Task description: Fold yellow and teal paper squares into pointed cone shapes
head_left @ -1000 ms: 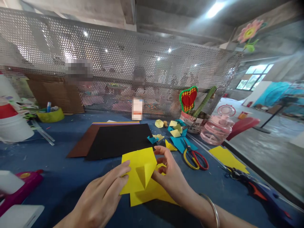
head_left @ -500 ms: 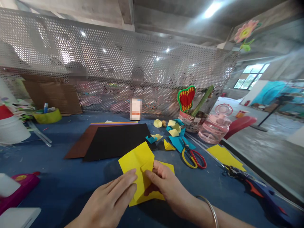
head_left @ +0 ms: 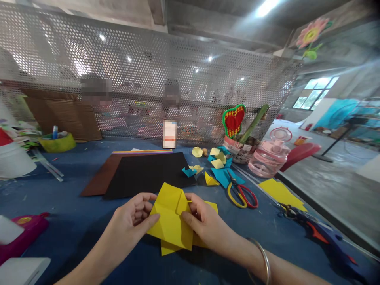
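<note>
Your left hand (head_left: 130, 219) pinches the left edge of the creased yellow sheet (head_left: 169, 217), thumb in front and bent fingers behind; your right hand (head_left: 208, 225) is closed on its right edge, thumb near the folded flap (head_left: 183, 204). You have it over a second yellow piece (head_left: 170, 249) on the desk (head_left: 139, 265), nearer you than the black sheet (head_left: 148, 172), with the scissors (head_left: 234, 184) off to your right

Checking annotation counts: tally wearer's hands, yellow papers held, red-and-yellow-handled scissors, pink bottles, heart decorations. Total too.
Hands: 2 (left hand, right hand)
Folded yellow paper, held: 1
Red-and-yellow-handled scissors: 1 pair
Pink bottle: 1
Heart decoration: 1
Total: 6
</note>
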`<state>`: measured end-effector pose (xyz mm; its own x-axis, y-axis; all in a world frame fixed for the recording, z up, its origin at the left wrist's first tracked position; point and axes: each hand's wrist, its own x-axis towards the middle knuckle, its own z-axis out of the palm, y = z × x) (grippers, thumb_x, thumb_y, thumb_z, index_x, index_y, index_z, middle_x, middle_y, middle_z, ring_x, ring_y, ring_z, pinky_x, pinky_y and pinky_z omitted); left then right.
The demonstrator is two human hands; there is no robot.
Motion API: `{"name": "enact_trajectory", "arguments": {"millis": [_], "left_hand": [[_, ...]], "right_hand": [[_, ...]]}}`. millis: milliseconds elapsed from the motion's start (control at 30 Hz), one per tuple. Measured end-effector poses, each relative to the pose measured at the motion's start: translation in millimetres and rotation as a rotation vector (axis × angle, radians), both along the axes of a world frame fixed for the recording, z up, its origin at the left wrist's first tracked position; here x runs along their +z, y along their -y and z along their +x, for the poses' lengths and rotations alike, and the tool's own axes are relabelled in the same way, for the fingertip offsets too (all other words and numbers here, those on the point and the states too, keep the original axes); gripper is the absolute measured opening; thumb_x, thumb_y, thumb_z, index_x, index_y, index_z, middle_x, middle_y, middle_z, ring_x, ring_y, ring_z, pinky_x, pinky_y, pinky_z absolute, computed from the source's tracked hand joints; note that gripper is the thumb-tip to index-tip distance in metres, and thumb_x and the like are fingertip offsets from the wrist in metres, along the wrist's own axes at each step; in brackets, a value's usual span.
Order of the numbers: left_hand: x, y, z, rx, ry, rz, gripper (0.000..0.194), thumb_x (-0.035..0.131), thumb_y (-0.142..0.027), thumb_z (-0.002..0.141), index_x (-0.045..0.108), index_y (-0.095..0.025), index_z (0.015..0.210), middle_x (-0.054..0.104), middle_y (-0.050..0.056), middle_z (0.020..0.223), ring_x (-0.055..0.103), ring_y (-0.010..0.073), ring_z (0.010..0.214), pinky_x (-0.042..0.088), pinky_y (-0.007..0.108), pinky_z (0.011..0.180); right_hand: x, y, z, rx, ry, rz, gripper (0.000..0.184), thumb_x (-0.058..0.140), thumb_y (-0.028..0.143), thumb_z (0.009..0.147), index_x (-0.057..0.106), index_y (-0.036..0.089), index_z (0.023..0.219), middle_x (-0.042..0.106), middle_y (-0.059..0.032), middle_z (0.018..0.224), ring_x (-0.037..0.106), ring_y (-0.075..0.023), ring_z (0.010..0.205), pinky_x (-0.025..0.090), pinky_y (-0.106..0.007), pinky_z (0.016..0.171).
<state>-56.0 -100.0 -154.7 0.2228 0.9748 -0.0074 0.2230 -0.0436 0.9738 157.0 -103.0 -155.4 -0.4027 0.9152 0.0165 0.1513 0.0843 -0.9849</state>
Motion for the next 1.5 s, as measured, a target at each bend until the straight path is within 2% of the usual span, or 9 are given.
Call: {"name": "enact_trajectory", "arguments": {"millis": [267, 467, 633, 800, 1100, 1233, 1367, 1433, 1500], "left_hand": [[-1.5, 2.6, 4.8, 0.02, -0.063, -0.004, 0.032, 0.065, -0.034, 0.072, 0.052, -0.02, 0.097, 0.055, -0.008, 0.061, 0.055, 0.0122, 0.054, 0.044, 0.023, 0.053], [-2.5, 0.3, 1.3, -0.016, -0.012, -0.129, 0.035, 0.063, -0.043, 0.075, 0.049, -0.02, 0.098, 0.056, -0.007, 0.062, 0.057, 0.0151, 0.055, 0.046, 0.024, 0.045], [-5.0, -0.7, 0.2, -0.048, 0.015, -0.139, 0.033, 0.062, -0.043, 0.078, 0.05, -0.019, 0.097, 0.058, -0.006, 0.064, 0.058, 0.0147, 0.055, 0.049, 0.025, 0.047], [-7.4, -0.8, -0.6, -0.029, 0.012, -0.143, 0.032, 0.064, -0.044, 0.076, 0.051, -0.02, 0.092, 0.057, -0.006, 0.061, 0.057, 0.0141, 0.052, 0.049, 0.025, 0.046], [-13.7, -5.7, -4.7, -0.061, -0.017, -0.154, 0.033, 0.064, -0.045, 0.077, 0.052, -0.02, 0.095, 0.059, -0.005, 0.064, 0.059, 0.0154, 0.053, 0.049, 0.025, 0.046], [-17.0, -7.4, -8.6, -0.087, 0.024, -0.189, 0.037, 0.065, -0.046, 0.077, 0.05, -0.02, 0.098, 0.062, -0.004, 0.065, 0.059, 0.0158, 0.055, 0.05, 0.026, 0.048], [-14.3, -6.0, -7.7, -0.066, 0.087, -0.232, 0.039, 0.067, -0.047, 0.076, 0.051, -0.019, 0.099, 0.066, -0.001, 0.068, 0.06, 0.0156, 0.057, 0.048, 0.024, 0.048], [-12.8, -5.3, -6.6, -0.065, 0.094, -0.248, 0.041, 0.068, -0.048, 0.075, 0.052, -0.018, 0.099, 0.067, 0.0, 0.071, 0.06, 0.016, 0.059, 0.048, 0.024, 0.048], [-13.1, -5.7, -6.3, -0.067, 0.091, -0.253, 0.042, 0.068, -0.048, 0.075, 0.051, -0.018, 0.1, 0.069, 0.001, 0.073, 0.06, 0.0161, 0.06, 0.048, 0.024, 0.048]], "right_hand": [[-1.0, -2.2, 5.3, -0.041, 0.126, 0.023, 0.035, 0.052, 0.037, 0.091, 0.046, 0.018, 0.12, 0.064, -0.0048, 0.088, 0.062, -0.0195, 0.081, 0.047, -0.03, 0.067], [-3.5, -2.6, 4.8, -0.011, 0.045, 0.02, 0.042, 0.064, 0.034, 0.084, 0.045, 0.021, 0.12, 0.064, -0.0043, 0.1, 0.062, -0.0176, 0.085, 0.046, -0.027, 0.07], [0.3, -4.4, 8.0, -0.115, 0.238, 0.087, 0.028, 0.054, 0.03, 0.088, 0.051, 0.02, 0.115, 0.061, 0.0003, 0.074, 0.058, -0.0157, 0.068, 0.041, -0.026, 0.058], [0.2, -6.3, 9.7, -0.08, 0.211, 0.084, 0.02, 0.049, 0.031, 0.091, 0.058, 0.019, 0.105, 0.066, -0.0041, 0.085, 0.063, -0.0197, 0.079, 0.047, -0.029, 0.066], [-6.9, -7.8, 11.1, -0.096, 0.263, 0.13, 0.016, 0.05, 0.027, 0.09, 0.058, 0.019, 0.101, 0.067, -0.0033, 0.082, 0.062, -0.0186, 0.076, 0.046, -0.028, 0.064], [-0.5, -8.1, 11.6, -0.096, 0.266, 0.181, 0.019, 0.051, 0.035, 0.092, 0.059, 0.02, 0.101, 0.067, -0.0032, 0.087, 0.061, -0.0164, 0.076, 0.043, -0.025, 0.061], [9.6, -22.8, 25.1, -0.314, 0.418, 0.401, 0.022, 0.043, 0.036, 0.095, 0.059, 0.021, 0.098, 0.064, -0.0019, 0.087, 0.058, -0.0132, 0.075, 0.044, -0.023, 0.062], [11.1, -34.9, 38.6, -0.486, 0.652, 0.585, 0.015, 0.049, 0.027, 0.091, 0.057, 0.02, 0.101, 0.061, -0.0013, 0.085, 0.057, -0.0128, 0.073, 0.045, -0.023, 0.066], [9.8, -46.0, 53.3, -0.58, 0.746, 0.62, 0.019, 0.055, 0.022, 0.085, 0.055, 0.018, 0.103, 0.059, -0.0042, 0.088, 0.057, -0.016, 0.077, 0.044, -0.027, 0.068]]}}
